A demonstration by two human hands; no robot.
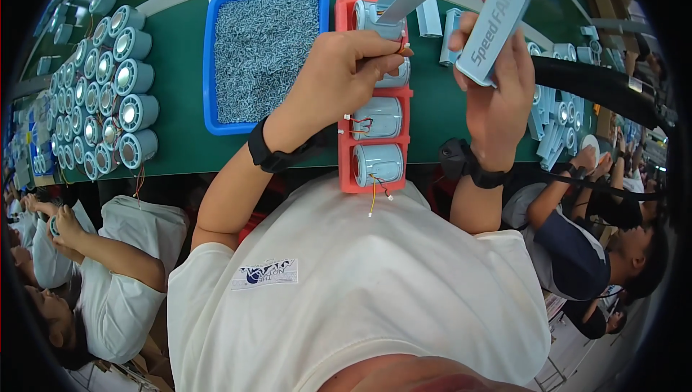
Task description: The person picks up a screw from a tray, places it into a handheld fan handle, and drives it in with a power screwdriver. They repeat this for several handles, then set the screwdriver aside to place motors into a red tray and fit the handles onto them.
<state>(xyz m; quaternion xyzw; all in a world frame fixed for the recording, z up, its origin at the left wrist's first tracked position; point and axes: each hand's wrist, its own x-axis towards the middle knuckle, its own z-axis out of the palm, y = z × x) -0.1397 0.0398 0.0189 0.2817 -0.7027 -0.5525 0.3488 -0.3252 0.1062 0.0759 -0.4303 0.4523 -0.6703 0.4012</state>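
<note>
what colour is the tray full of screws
The tray is bright blue, a plain colour around its rim; it shows best in the head view.

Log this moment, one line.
left hand: pinching thin wires over red tray | right hand: holding pale-blue casing | blue bin: small metal pieces

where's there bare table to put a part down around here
Free: the green table between the round units and the blue tray, and the strip between the red holder and the right hand. Crowded: the left, packed with round units, and right of that hand, where pale housings lie close together.
</note>
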